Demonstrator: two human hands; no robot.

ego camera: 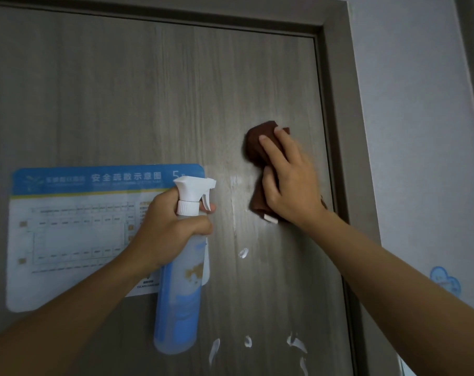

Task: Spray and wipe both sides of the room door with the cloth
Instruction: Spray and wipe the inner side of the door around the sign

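Note:
The grey wood-grain door [149, 90] fills the view. My right hand [287, 180] presses a brown cloth [253, 147] flat against the door near its right edge, fingers spread over it. My left hand [170, 229] grips the neck of a clear-and-blue spray bottle [180, 289] with a white trigger head, one finger on the trigger, nozzle pointing right. White foam streaks [243, 252] run down the door below and between my hands.
A blue-and-white evacuation plan sign [75, 226] is stuck on the door at the left, partly behind the bottle. The door frame [347, 131] runs down the right, with a pale wall [420, 131] and a small blue sticker [446, 282] beyond it.

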